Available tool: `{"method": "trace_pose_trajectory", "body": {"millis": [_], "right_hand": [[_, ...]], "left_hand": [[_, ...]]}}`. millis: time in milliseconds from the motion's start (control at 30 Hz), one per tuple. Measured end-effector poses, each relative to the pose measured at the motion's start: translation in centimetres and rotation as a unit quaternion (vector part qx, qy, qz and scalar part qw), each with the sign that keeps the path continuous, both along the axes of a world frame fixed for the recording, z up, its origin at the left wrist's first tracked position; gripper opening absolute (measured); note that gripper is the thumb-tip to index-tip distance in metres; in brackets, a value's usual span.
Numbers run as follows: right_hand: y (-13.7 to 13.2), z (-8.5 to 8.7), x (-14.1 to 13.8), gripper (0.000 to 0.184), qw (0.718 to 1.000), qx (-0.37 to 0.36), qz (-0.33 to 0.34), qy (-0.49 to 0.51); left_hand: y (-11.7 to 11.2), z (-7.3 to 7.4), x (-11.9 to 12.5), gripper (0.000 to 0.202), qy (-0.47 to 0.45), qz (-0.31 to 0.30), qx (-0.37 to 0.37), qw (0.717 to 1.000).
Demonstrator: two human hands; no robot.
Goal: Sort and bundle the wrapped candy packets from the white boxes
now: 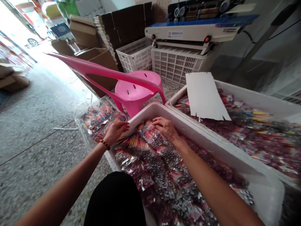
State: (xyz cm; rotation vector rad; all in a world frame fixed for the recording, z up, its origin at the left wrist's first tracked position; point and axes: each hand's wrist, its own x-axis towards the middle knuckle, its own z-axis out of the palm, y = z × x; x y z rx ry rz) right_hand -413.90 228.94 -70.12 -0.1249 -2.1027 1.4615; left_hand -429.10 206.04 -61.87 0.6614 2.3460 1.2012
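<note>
Item: packets (150,147), shiny film wrappers, red and silver, heaped in a white foam box (150,109) on the floor (35,131).
Left hand (116,131): at the box's far left corner, fingers drawn together over the packets; whether it pinches one cannot be told.
Right hand (166,127): palm down at the far edge, fingers curled around a bundle of packets.
Handling, as judged: light, limp, slippery, prone to slide apart; best gathered in a stack, or pinched at a sealed end.
Nearby: clear tray (81,125) of packets, pink chair (134,91), second box (246,94) with cardboard sheet (204,95).
</note>
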Motion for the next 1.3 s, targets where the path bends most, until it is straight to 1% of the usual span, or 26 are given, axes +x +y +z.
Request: {"method": "trace_pose_trajectory", "body": {"millis": [100, 200, 300, 367, 467, 533, 600, 633, 767, 867, 967, 1100, 1200, 1300], "right_hand": [[-0.4, -0.1, -1.2, 0.018, 0.999, -0.029, 0.01, 0.021], [-0.8, -1.1, -1.7, 0.021, 0.999, -0.027, 0.033, 0.0], [-0.9, -2.5, -1.5, 0.024, 0.999, -0.01, 0.038, -0.035], [-0.7, -3.2, -1.3, 0.024, 0.998, 0.006, 0.044, -0.041], [-0.4, -3.6, -1.3, 0.025, 0.996, 0.044, 0.064, -0.039], [-0.3, -3.7, -1.4, 0.025, 0.993, 0.076, 0.071, -0.048], [-0.2, -3.8, -1.3, 0.024, 0.989, 0.112, 0.075, -0.065], [-0.2, -3.8, -1.2, 0.024, 0.986, 0.13, 0.078, -0.072], [-0.6, -4.3, -0.4, 0.033, 0.977, 0.177, 0.085, -0.079], [-0.7, -4.5, 0.1, 0.039, 0.973, 0.199, 0.078, -0.084], [-0.9, -4.8, 0.4, 0.043, 0.974, 0.199, 0.066, -0.087], [-1.6, -4.9, 1.2, 0.049, 0.977, 0.192, 0.066, -0.07], [-1.6, -4.6, 2.3, 0.053, 0.976, 0.2, 0.052, -0.061], [0.1, -3.8, 4.0, 0.054, 0.975, 0.202, 0.01, -0.086]], "left_hand": [[0.0, -0.9, 0.4, 0.05, 0.021, 0.002, -0.018, 1.0], [1.0, -1.8, 1.0, 0.04, 0.098, -0.026, -0.072, 0.992], [2.5, -2.5, 1.8, 0.034, 0.18, -0.086, -0.156, 0.967], [3.4, -3.0, 2.4, 0.035, 0.219, -0.123, -0.192, 0.949], [4.7, -3.8, 3.0, 0.037, 0.276, -0.163, -0.208, 0.924], [5.5, -4.4, 3.3, 0.036, 0.294, -0.202, -0.218, 0.908], [6.1, -5.1, 3.5, 0.035, 0.292, -0.237, -0.242, 0.895], [6.3, -5.6, 3.5, 0.036, 0.286, -0.241, -0.258, 0.891], [6.7, -7.4, 3.4, 0.046, 0.273, -0.221, -0.298, 0.888], [6.8, -8.2, 2.7, 0.051, 0.259, -0.224, -0.304, 0.889], [7.1, -8.2, 1.4, 0.056, 0.208, -0.249, -0.29, 0.9], [7.8, -7.5, -0.5, 0.056, 0.105, -0.297, -0.259, 0.913], [8.1, -6.8, -1.1, 0.061, 0.079, -0.296, -0.243, 0.92], [7.9, -6.3, -0.9, 0.063, 0.081, -0.285, -0.214, 0.931]]}}
